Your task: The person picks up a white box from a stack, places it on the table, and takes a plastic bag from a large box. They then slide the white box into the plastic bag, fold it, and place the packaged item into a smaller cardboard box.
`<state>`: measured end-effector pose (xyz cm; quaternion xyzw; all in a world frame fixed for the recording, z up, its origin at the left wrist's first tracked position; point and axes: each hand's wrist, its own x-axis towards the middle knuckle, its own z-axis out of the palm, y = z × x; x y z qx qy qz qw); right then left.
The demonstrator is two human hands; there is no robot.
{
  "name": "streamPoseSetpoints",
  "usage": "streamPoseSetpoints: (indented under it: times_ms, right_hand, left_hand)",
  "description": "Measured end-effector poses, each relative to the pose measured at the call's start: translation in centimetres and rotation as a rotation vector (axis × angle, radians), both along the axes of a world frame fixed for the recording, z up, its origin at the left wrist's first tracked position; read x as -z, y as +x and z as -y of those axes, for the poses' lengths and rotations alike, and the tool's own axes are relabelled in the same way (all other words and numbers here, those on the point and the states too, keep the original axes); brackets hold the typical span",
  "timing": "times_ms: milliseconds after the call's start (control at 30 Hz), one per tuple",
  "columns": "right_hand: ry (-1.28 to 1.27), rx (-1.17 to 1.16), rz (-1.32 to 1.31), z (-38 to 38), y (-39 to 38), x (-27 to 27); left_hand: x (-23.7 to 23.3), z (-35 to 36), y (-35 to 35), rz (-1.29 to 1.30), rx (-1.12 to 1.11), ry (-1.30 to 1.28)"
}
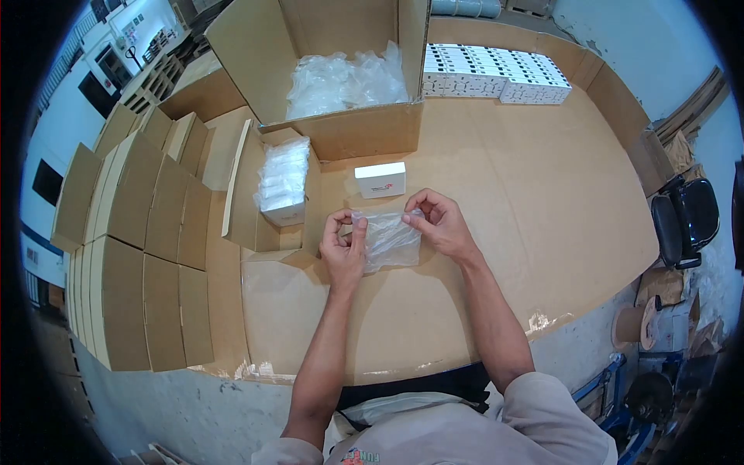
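A clear plastic bag (391, 242) is stretched between my two hands over the cardboard-covered table. My left hand (343, 246) pinches its upper left corner, thumb against the fingers. At the opposite top corner, my right hand (439, 221) grips the film between thumb and fingertips. Just beyond the bag stands a small white box (380, 180) with a red and dark print on its front. To the left of my left hand, an open cardboard carton (311, 203) holds a row of white boxes wrapped in clear plastic (284, 174).
A large open carton (364, 139) full of clear plastic bags (345, 81) stands at the back. Several printed white boxes (496, 74) are lined up at the far right. Brown cartons (128, 194) are stacked on the left. A black chair (686, 221) is beyond the right edge.
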<state>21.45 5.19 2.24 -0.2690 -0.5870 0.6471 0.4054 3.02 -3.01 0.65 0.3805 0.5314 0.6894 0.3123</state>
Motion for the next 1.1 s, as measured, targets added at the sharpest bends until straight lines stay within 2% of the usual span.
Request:
streamPoseSetpoints:
  times_ms: [300,600,700,800,900,1033,1100]
  right_hand:
    - [0.048,0.062,-0.261,0.0,-0.3,-0.2]
    - [-0.093,0.096,-0.361,-0.2,-0.3,0.4]
    - [-0.247,0.14,-0.496,0.2,-0.7,-0.4]
    - [-0.023,0.093,-0.133,0.4,-0.2,-1.5]
    - [-0.083,-0.199,0.208,0.6,1.2,-1.5]
    - [-0.241,-0.229,0.316,0.2,1.8,-1.0]
    - [-0.262,-0.243,0.385,-0.1,2.2,-1.4]
  left_hand:
    - [0.4,0.0,-0.1,-0.008,0.028,-0.03]
    - [1.4,-0.5,-1.0,-0.051,-0.006,0.025]
    - [0.6,-0.4,-0.6,0.011,-0.03,0.026]
    - [0.8,-1.0,-0.9,0.047,-0.111,0.046]
    - [1.5,-1.2,-1.2,-0.001,-0.176,0.055]
    - [0.8,-1.0,-1.0,-0.038,-0.265,0.033]
    - [-0.9,-0.3,-0.3,0.052,-0.231,-0.058]
